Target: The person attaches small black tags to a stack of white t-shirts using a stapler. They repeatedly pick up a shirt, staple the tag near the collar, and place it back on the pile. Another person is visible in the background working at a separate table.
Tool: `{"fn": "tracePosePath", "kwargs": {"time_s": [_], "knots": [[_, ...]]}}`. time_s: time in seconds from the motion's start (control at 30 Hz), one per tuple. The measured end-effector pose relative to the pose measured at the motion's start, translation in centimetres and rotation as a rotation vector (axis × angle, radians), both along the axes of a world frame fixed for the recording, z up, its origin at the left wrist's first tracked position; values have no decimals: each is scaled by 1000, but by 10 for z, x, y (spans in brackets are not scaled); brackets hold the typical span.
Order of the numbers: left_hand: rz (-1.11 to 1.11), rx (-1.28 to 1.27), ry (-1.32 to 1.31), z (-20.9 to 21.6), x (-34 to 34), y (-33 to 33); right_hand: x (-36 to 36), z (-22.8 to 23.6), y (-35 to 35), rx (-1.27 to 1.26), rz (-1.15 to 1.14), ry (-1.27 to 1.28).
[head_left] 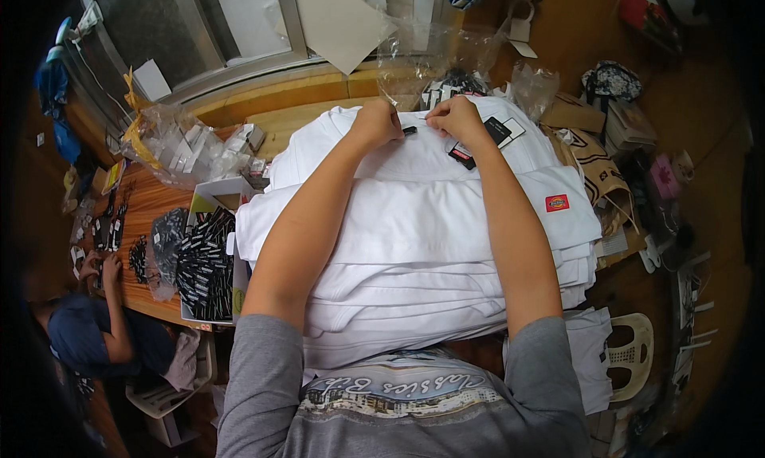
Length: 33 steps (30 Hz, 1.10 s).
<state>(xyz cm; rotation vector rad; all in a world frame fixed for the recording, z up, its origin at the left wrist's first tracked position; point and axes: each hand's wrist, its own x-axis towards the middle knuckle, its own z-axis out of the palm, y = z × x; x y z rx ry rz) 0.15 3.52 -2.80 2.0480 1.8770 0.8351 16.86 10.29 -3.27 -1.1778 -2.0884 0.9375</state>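
Observation:
A tall stack of folded white T-shirts (414, 219) lies in front of me, the top one with a small red patch (557, 203) at its right. Both hands are at the far end of the stack. My left hand (377, 125) is closed, fingertips against the white cloth beside a small black label (409, 130). A short gap to the right, my right hand (456, 120) pinches with thumb and forefinger; what is between them is too small to make out. Black hang tags (497, 131) lie on the shirt beside my right wrist, partly behind it.
Left of the stack, an open box (209, 259) holds many black tags. Clear plastic bags (179, 143) with small white pieces lie farther back. At far left a co-worker (88, 330) handles black strips at the wooden table (151, 199). A pale plastic chair (633, 354) stands at right.

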Motion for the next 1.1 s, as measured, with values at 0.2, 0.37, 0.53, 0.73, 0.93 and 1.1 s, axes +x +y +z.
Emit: {"fn": "tracePosePath", "kwargs": {"time_s": [0.2, 0.37, 0.53, 0.73, 0.93, 1.1], "knots": [[13, -60, -160, -3, -6, 4, -5, 6, -20, 239, 6, -180], [-34, -53, -169, -2, -7, 4, -16, 3, -26, 241, 30, -238], [-56, -72, -193, 1, -6, 1, -20, -3, -27, -27, 2, 64], [-96, -56, -159, -1, -8, 3, -11, 2, -26, -662, 213, 130], [-84, -56, -154, -1, -8, 3, -14, 2, -28, -557, 93, 179], [-59, -105, -234, 1, -7, 3, -11, -10, -18, -225, 58, 182]]}}
